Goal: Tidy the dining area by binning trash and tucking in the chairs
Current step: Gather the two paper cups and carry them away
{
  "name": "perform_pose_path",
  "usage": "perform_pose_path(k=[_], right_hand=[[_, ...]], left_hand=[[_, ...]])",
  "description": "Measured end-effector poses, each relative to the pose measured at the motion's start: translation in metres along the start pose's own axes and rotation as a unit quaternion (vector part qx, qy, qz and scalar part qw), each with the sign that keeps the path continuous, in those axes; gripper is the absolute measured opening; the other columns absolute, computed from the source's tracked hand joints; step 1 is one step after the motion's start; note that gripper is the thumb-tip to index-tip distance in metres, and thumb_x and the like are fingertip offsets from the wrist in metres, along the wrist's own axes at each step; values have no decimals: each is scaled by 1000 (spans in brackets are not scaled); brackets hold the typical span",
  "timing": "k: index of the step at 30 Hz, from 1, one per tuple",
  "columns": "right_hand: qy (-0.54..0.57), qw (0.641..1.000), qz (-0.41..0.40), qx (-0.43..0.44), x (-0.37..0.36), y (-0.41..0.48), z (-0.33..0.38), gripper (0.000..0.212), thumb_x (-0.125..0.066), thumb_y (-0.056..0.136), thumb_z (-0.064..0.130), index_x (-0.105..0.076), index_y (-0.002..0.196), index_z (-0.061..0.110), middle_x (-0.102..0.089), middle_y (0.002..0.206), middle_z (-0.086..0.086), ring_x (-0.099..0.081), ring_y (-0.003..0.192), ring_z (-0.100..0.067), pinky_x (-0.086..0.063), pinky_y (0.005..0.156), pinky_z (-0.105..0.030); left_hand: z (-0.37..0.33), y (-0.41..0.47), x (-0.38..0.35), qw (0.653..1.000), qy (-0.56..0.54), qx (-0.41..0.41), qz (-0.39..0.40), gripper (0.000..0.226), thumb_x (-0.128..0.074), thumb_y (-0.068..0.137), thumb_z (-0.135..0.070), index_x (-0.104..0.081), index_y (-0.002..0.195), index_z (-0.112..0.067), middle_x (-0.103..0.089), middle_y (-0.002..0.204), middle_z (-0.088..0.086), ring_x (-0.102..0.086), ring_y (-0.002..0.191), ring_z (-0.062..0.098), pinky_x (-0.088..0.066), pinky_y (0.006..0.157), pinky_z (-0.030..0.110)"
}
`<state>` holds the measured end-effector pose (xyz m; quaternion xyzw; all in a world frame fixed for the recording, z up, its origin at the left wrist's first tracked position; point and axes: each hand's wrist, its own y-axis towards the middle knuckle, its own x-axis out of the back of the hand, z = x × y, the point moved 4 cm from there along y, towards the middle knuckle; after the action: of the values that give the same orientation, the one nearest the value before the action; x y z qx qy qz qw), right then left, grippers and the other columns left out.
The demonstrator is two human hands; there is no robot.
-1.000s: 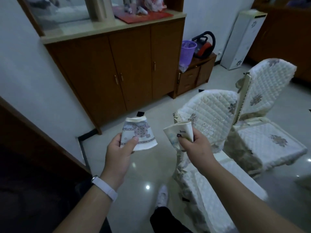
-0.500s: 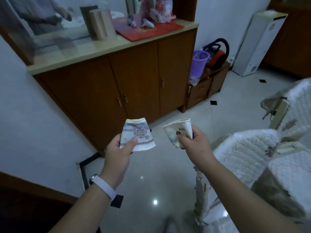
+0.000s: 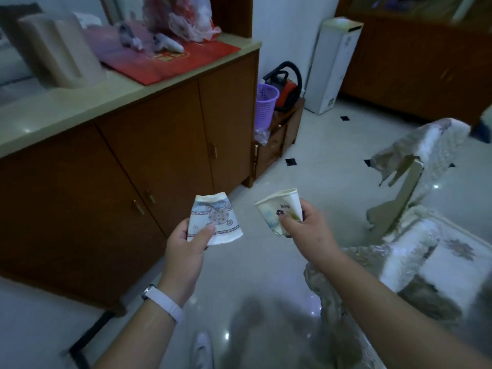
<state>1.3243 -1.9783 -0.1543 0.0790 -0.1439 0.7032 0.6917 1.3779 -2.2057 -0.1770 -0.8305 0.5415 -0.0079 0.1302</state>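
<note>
My left hand (image 3: 186,251) holds a flattened paper cup with a blue pattern (image 3: 215,218), thumb pressed on its front. My right hand (image 3: 308,233) grips a crushed white paper cup with a flower print (image 3: 279,209), its rim pointing up. Both cups are held out in front of me over the tiled floor. A purple plastic basket (image 3: 265,106) stands on a low wooden cabinet (image 3: 279,137) ahead, past the sideboard's end. Two chairs with quilted white covers are at the right, one nearer (image 3: 415,259) and one behind it (image 3: 426,147).
A brown wooden sideboard (image 3: 159,161) with a pale top runs along the left, carrying a red mat (image 3: 170,59) and bags. A red and black vacuum cleaner (image 3: 286,86) sits behind the basket. A tall white appliance (image 3: 332,67) stands against the back wall.
I have moved forward and turned right: the sideboard and purple basket are closer, the chairs have slid to the right. Both hands hold the same cups as before.
</note>
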Motion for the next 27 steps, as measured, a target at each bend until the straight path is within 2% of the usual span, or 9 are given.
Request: perform_pose_path(k=[2, 5, 6, 8, 12, 16, 20, 24, 27], right_hand=[[-3, 1000, -26, -11, -13, 18, 10, 11, -58, 73, 27, -64, 83, 26, -64, 75, -10, -55, 64, -18, -50, 60, -46], [-20, 998, -51, -18, -33, 43, 29, 5, -60, 79, 22, -62, 81, 26, -56, 60, 5, -48, 54, -13, -40, 53, -34], [-21, 998, -54, -16, -38, 52, 34, 9, -60, 83, 17, -62, 81, 26, -53, 57, 9, -45, 52, -11, -37, 52, -30], [-25, 997, -73, -15, -46, 68, 44, 14, -59, 88, 11, -62, 85, 24, -53, 58, 11, -45, 52, -10, -38, 51, -27], [-43, 991, -125, -37, -45, 89, 43, 15, -59, 88, 13, -63, 87, 26, -60, 69, 4, -49, 59, -8, -41, 56, -27], [-34, 977, -201, -64, -16, 115, 34, 10, -61, 88, 13, -63, 85, 22, -60, 70, -3, -49, 59, -9, -39, 56, -27], [-24, 968, -238, -71, 8, 156, 18, 6, -61, 88, 10, -62, 85, 15, -60, 72, -11, -49, 59, -12, -39, 56, -27], [12, 968, -241, -69, 37, 215, -5, 10, -60, 87, 4, -62, 82, 13, -61, 77, -19, -52, 64, -16, -42, 61, -32], [46, 965, -248, -69, 69, 263, -22, 8, -60, 84, 7, -62, 79, 14, -55, 66, -3, -48, 61, -15, -40, 61, -34]], left_hand=[[-7, 41, 5, 999, 2, 12, 34, 18, -65, 90, -5, -68, 104, -15, -76, 97, 1, -72, 92, 24, -58, 82, 41], [-19, 99, 7, 996, 13, 14, 86, 17, -66, 89, -5, -69, 104, -13, -76, 100, 5, -72, 95, 29, -55, 89, 52], [-23, 115, 5, 995, 12, 17, 95, 16, -66, 89, -4, -69, 103, -13, -76, 99, 5, -71, 95, 30, -55, 90, 53], [-33, 146, -5, 992, 15, 22, 126, 16, -66, 89, -4, -69, 102, -14, -76, 98, 5, -71, 95, 30, -55, 89, 51], [-43, 192, -37, 980, 31, 23, 197, 17, -66, 89, -4, -69, 105, -11, -76, 100, 8, -71, 97, 31, -55, 89, 51], [-47, 221, -85, 967, 42, 26, 250, 18, -65, 90, -1, -68, 106, -9, -76, 99, 7, -71, 95, 29, -57, 85, 44], [-43, 256, -133, 959, 57, 32, 276, 19, -66, 89, -2, -67, 108, -5, -75, 100, 10, -71, 96, 32, -57, 84, 45], [-42, 299, -192, 952, 84, 12, 295, 16, -66, 89, -2, -69, 103, -9, -76, 96, 4, -72, 89, 21, -57, 73, 29], [-44, 328, -242, 952, 93, 6, 293, 17, -65, 89, -1, -69, 103, -10, -77, 95, 1, -72, 87, 17, -56, 66, 22]])
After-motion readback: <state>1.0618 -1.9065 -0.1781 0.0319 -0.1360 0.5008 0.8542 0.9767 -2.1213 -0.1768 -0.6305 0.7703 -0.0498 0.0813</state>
